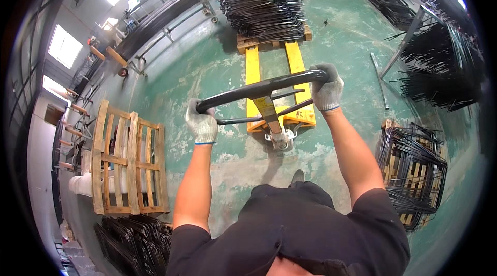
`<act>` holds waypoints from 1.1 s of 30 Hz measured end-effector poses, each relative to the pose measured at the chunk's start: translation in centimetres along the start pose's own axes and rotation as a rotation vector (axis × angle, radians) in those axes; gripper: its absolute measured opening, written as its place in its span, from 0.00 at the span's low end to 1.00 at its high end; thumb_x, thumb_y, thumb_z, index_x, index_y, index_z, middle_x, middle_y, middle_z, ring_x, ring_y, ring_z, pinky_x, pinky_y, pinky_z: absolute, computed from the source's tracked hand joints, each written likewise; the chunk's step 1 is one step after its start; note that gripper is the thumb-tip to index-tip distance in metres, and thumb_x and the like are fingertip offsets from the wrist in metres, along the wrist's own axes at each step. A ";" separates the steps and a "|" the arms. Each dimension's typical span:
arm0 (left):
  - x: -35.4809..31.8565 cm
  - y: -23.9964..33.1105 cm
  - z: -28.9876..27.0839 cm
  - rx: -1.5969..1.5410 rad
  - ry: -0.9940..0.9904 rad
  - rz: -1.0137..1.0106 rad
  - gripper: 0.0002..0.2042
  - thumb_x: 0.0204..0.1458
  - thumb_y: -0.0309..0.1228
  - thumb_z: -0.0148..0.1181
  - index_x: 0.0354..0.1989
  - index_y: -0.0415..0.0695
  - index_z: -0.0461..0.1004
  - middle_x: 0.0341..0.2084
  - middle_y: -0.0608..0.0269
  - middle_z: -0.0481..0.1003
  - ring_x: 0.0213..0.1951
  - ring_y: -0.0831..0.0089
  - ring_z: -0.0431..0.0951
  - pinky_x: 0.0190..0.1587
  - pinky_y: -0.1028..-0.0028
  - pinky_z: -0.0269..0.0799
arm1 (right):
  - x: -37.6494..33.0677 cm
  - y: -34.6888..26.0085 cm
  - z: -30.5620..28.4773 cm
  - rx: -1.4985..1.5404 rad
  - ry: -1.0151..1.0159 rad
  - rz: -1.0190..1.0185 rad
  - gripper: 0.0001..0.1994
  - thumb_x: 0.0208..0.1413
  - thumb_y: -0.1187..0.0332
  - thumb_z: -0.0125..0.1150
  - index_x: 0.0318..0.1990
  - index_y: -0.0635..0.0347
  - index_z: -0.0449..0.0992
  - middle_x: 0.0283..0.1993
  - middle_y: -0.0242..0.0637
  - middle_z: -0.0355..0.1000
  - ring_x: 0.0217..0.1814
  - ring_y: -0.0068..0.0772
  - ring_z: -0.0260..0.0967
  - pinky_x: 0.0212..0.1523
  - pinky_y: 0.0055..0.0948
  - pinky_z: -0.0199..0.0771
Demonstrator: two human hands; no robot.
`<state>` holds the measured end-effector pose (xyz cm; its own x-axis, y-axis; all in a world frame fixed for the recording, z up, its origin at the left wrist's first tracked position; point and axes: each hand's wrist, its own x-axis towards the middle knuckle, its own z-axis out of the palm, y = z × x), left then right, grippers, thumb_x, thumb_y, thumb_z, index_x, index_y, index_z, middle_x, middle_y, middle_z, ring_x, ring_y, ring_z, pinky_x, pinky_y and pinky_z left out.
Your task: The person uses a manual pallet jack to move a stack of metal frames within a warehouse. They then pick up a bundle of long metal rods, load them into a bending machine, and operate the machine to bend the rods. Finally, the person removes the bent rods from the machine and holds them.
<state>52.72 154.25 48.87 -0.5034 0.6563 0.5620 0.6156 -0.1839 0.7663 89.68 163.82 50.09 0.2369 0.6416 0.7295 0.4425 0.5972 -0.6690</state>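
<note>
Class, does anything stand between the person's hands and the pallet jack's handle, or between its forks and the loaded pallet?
Nothing visible does. The left hand and right hand grip the black handle directly, and the yellow forks reach the near edge of the wooden pallet.

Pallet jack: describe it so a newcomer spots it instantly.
On the green floor, find the tall black metal stack, top centre. Below it, the pallet jack points two forks that way, left hand and right hand gripping its handle. Bright yellow forks set it apart from wooden pallets.
</note>
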 end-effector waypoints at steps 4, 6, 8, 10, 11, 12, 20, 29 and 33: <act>5.4 -2.0 2.9 -0.004 -0.057 -0.017 0.10 0.51 0.12 0.55 0.38 0.39 0.71 0.24 0.64 0.73 0.29 0.76 0.77 0.32 0.74 0.73 | 2.6 1.8 3.3 -0.004 0.000 -0.013 0.08 0.59 0.76 0.68 0.45 0.58 0.79 0.36 0.46 0.82 0.40 0.43 0.85 0.44 0.34 0.82; 7.2 -2.4 4.2 -0.196 -0.088 -0.121 0.09 0.51 0.12 0.55 0.37 0.39 0.70 0.24 0.65 0.73 0.28 0.77 0.76 0.31 0.74 0.73 | 3.6 2.3 4.3 -0.025 -0.013 -0.029 0.09 0.58 0.76 0.68 0.45 0.57 0.79 0.35 0.47 0.82 0.40 0.47 0.85 0.42 0.36 0.82; 9.0 -2.1 6.0 -0.171 -0.046 -0.053 0.08 0.57 0.11 0.49 0.33 0.39 0.71 0.22 0.65 0.70 0.25 0.76 0.75 0.26 0.76 0.68 | 4.7 3.1 5.8 -0.065 -0.004 -0.041 0.09 0.58 0.76 0.69 0.45 0.57 0.79 0.35 0.47 0.82 0.39 0.48 0.85 0.41 0.36 0.82; 12.7 -4.1 8.2 -0.279 -0.013 -0.054 0.09 0.58 0.11 0.49 0.31 0.39 0.70 0.20 0.66 0.69 0.24 0.77 0.73 0.24 0.77 0.66 | 7.3 3.9 8.4 -0.091 0.020 -0.085 0.10 0.57 0.75 0.70 0.45 0.57 0.79 0.34 0.47 0.81 0.39 0.48 0.85 0.41 0.36 0.81; 14.8 -6.1 9.2 -0.396 0.001 -0.094 0.09 0.56 0.11 0.51 0.31 0.40 0.70 0.20 0.67 0.69 0.25 0.78 0.72 0.26 0.77 0.66 | 8.7 4.4 9.8 -0.060 0.030 -0.073 0.09 0.57 0.75 0.71 0.44 0.56 0.79 0.35 0.47 0.81 0.39 0.49 0.85 0.41 0.36 0.82; 16.1 -5.4 10.7 -0.277 0.002 -0.051 0.08 0.54 0.11 0.53 0.31 0.40 0.70 0.21 0.67 0.69 0.25 0.79 0.72 0.27 0.78 0.66 | 10.0 5.3 10.8 -0.048 0.043 -0.056 0.09 0.57 0.75 0.71 0.44 0.55 0.79 0.35 0.47 0.81 0.39 0.51 0.84 0.41 0.37 0.82; 25.9 -10.8 18.8 -0.040 -0.054 0.086 0.09 0.48 0.13 0.59 0.33 0.41 0.70 0.23 0.67 0.71 0.28 0.78 0.73 0.32 0.75 0.71 | 15.2 11.0 17.3 -0.102 0.072 -0.039 0.09 0.57 0.77 0.69 0.44 0.57 0.79 0.35 0.46 0.81 0.39 0.48 0.84 0.42 0.36 0.81; 36.4 -12.8 28.5 -0.035 -0.184 0.064 0.06 0.50 0.16 0.61 0.33 0.40 0.73 0.21 0.67 0.71 0.27 0.77 0.71 0.32 0.72 0.69 | 21.8 17.0 22.7 -0.191 0.124 0.046 0.09 0.56 0.73 0.71 0.43 0.52 0.78 0.35 0.48 0.80 0.40 0.57 0.82 0.42 0.40 0.82; 38.2 -12.5 31.4 -0.051 -0.189 0.016 0.08 0.47 0.19 0.64 0.36 0.42 0.75 0.24 0.58 0.72 0.30 0.69 0.73 0.40 0.69 0.74 | 25.4 20.8 24.2 -0.218 0.135 0.045 0.10 0.54 0.74 0.71 0.43 0.53 0.79 0.37 0.49 0.81 0.40 0.57 0.83 0.42 0.41 0.82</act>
<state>44.82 204.58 50.99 -0.3679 0.7780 0.5093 0.5884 -0.2293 0.7754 83.99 204.12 51.25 0.3675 0.5864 0.7219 0.6016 0.4420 -0.6653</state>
